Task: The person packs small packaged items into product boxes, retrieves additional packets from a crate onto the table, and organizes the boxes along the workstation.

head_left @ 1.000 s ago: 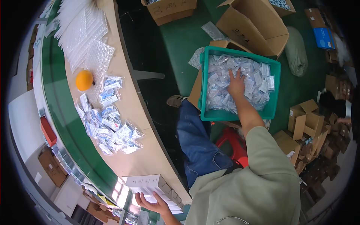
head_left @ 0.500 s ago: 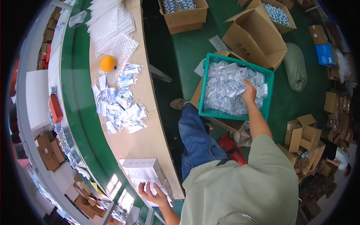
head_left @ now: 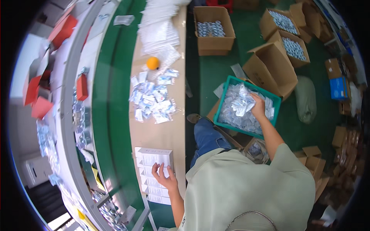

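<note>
the person's r hand is clutching a bunch of clear pkts over the teal bin, where plenty more are remaining, w/ one pile already lying on the table, while the l hand, fingers loosely spread, is hovering at white boxes, contact unclear.

Teal bin; white-and-blue packets; pale green shirt; blue jeans; brown cartons.
</note>
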{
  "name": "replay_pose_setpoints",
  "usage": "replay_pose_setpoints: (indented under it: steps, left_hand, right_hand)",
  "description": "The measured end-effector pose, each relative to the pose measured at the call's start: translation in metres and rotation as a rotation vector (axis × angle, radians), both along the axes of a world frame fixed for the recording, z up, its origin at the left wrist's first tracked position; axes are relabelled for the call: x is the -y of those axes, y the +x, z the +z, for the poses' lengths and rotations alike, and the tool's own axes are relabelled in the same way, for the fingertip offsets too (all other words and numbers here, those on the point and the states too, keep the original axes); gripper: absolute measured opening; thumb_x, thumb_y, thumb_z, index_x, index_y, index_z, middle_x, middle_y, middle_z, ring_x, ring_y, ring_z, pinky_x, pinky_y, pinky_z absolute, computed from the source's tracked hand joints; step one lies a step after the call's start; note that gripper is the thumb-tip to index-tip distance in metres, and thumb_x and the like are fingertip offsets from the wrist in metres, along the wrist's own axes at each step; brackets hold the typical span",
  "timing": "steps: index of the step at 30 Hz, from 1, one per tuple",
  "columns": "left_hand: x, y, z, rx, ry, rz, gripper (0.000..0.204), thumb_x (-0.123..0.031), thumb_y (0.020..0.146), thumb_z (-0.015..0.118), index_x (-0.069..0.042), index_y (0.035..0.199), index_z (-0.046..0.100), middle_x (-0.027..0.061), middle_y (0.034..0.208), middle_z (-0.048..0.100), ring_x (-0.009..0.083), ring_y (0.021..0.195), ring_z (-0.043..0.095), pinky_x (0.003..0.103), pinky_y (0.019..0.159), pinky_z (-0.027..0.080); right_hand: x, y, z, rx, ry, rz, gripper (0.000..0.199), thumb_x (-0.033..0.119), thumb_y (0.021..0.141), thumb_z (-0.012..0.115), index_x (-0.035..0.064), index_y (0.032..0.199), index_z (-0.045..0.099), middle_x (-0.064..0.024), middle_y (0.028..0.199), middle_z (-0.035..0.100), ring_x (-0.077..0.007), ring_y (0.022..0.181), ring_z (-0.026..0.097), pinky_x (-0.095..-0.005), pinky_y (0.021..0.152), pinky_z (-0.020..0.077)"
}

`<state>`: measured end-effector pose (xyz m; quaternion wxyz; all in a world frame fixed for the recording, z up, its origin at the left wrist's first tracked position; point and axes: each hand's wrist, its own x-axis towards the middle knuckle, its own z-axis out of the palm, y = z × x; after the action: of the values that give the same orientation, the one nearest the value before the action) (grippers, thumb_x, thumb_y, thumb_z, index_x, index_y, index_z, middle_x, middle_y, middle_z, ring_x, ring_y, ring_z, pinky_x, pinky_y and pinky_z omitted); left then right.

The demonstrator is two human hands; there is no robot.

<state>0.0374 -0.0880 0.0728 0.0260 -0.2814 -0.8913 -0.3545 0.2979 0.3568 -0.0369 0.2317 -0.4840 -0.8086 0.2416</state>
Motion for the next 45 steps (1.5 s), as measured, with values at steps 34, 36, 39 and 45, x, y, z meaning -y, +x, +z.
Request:
replay_pose_setpoints:
  steps: [34,36,39,45]
  left_hand:
    - [0.012,0.002,0.011,0.224,-0.069,0.186,0.029,-0.001,0.085,0.068,0.001,0.114,0.064,0.0184,0.130,0.050,0.0318,0.108,0.055,0.041,0.095,0.045]
    - [0.010,-0.003,0.004,0.214,-0.069,0.133,0.028,0.000,0.085,0.067,0.002,0.113,0.064,0.0186,0.128,0.051,0.0323,0.107,0.057,0.041,0.093,0.047]
    - [-0.003,-0.005,-0.003,0.257,-0.079,0.067,0.028,-0.001,0.085,0.067,0.000,0.112,0.064,0.0180,0.126,0.053,0.0337,0.112,0.054,0.042,0.097,0.044]
    - [-0.040,-0.004,-0.014,0.292,-0.173,-0.133,0.026,-0.002,0.084,0.068,-0.001,0.110,0.065,0.0179,0.125,0.055,0.0330,0.112,0.055,0.041,0.097,0.044]
  right_hand:
    - [0.024,-0.248,-0.005,-0.100,0.009,0.291,0.074,0.029,0.074,0.079,0.0115,0.140,0.049,-0.0155,0.133,0.056,-0.0371,0.126,0.051,-0.0431,0.101,0.0475]
    - [0.023,-0.145,-0.066,0.104,-0.143,-0.039,0.077,0.034,0.075,0.079,0.0116,0.141,0.047,-0.0195,0.134,0.054,-0.0404,0.126,0.049,-0.0457,0.103,0.0452]
    - [0.056,-0.032,-0.105,0.583,-0.564,-0.389,0.109,0.048,0.065,0.086,0.0156,0.153,0.031,-0.0333,0.149,0.031,-0.0491,0.134,0.039,-0.0536,0.108,0.0390]
    - [0.067,-0.014,-0.209,0.754,-0.753,-0.478,0.132,0.054,0.053,0.092,0.0272,0.158,0.016,-0.0372,0.156,0.009,-0.0524,0.142,0.025,-0.0587,0.111,0.0340]
